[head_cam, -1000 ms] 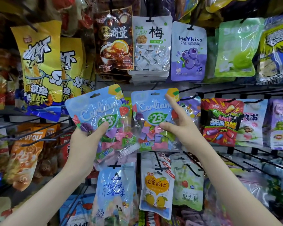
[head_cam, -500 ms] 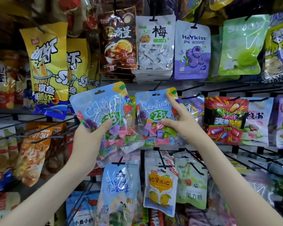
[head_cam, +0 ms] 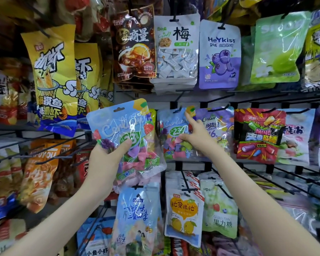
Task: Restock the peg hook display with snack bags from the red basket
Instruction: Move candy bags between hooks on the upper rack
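Note:
My left hand [head_cam: 104,160] grips a light blue candy bag [head_cam: 127,137] with coloured sweets behind a clear window; there seems to be more than one bag in the stack, tilted to the left. My right hand [head_cam: 196,134] holds a second blue candy bag [head_cam: 171,133] of the same kind against the peg display, thumb on its front, forefinger raised at its top right corner. A black peg hook [head_cam: 179,109] sits at that bag's top edge. The red basket is out of view.
Rows of hanging snack bags fill the wall: yellow shrimp-snack bags [head_cam: 54,76] at upper left, a purple blueberry bag [head_cam: 220,54] above, a red candy bag [head_cam: 259,135] to the right, a mango bag [head_cam: 185,215] below. Bare black hooks [head_cam: 266,179] stick out at lower right and at left.
My right hand has pushed its blue bag further back and up onto the hook row. The left hand and its bag have shifted slightly right in view.

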{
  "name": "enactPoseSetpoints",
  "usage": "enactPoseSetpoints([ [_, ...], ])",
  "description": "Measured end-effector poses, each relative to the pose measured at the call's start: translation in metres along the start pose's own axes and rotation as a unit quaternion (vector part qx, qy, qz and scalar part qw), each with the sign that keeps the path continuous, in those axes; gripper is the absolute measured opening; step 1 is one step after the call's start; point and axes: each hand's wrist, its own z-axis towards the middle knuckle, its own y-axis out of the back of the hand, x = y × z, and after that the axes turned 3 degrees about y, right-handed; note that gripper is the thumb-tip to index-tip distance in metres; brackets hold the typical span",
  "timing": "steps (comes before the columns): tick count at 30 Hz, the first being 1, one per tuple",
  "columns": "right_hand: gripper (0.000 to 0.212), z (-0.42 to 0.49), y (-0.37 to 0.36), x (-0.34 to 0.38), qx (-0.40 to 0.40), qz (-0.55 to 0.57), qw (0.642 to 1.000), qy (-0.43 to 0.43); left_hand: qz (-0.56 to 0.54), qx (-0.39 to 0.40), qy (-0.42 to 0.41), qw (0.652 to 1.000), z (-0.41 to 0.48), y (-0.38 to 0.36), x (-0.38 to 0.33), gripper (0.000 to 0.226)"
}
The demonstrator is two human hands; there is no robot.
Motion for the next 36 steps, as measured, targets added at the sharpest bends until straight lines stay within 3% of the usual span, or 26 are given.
enactPoseSetpoints([
  [2,0.081,0.015,-0.006,-0.004,0.015,-0.063,0.997,-0.029,0.009,0.000,0.008,1.000,0.002,-0.002,0.003,0.030],
  [5,0.075,0.017,-0.011,-0.007,0.014,-0.150,0.988,-0.045,0.014,0.024,0.025,0.999,0.006,-0.001,0.007,0.004],
  [6,0.070,0.012,-0.012,-0.005,-0.020,-0.165,0.986,-0.026,0.012,0.033,0.033,0.999,0.006,-0.001,0.009,0.008],
  [9,0.053,-0.019,-0.007,0.010,-0.147,-0.028,0.985,0.086,0.029,0.046,0.065,0.996,0.007,-0.005,0.014,0.034],
  [12,0.062,-0.057,0.003,0.043,-0.064,0.151,0.973,0.159,0.064,0.100,0.088,0.989,0.008,-0.020,0.010,0.048],
  [15,0.072,-0.076,0.009,0.057,0.021,0.129,0.974,0.187,0.051,0.182,0.088,0.978,0.008,-0.040,0.002,0.062],
  [19,0.053,-0.079,0.021,0.054,0.006,0.118,0.977,0.175,0.022,0.208,0.095,0.973,0.006,-0.066,-0.003,0.076],
  [22,0.050,-0.077,0.028,0.050,-0.033,0.090,0.982,0.162,0.066,0.184,0.033,0.980,0.006,-0.077,0.001,0.061],
  [24,0.052,-0.072,0.031,0.045,-0.046,0.078,0.982,0.165,0.090,0.162,-0.059,0.981,0.007,-0.080,0.000,0.077],
  [27,0.054,-0.062,0.035,0.040,-0.053,0.060,0.984,0.162,0.222,0.176,-0.180,0.942,0.015,-0.083,-0.002,0.088],
  [29,0.057,-0.055,0.036,0.038,-0.049,0.050,0.985,0.160,0.302,0.175,-0.190,0.918,0.021,-0.084,-0.004,0.082],
  [36,0.064,-0.042,0.033,0.038,-0.033,0.023,0.987,0.159,0.364,0.169,-0.162,0.901,0.032,-0.083,0.004,0.085],
])
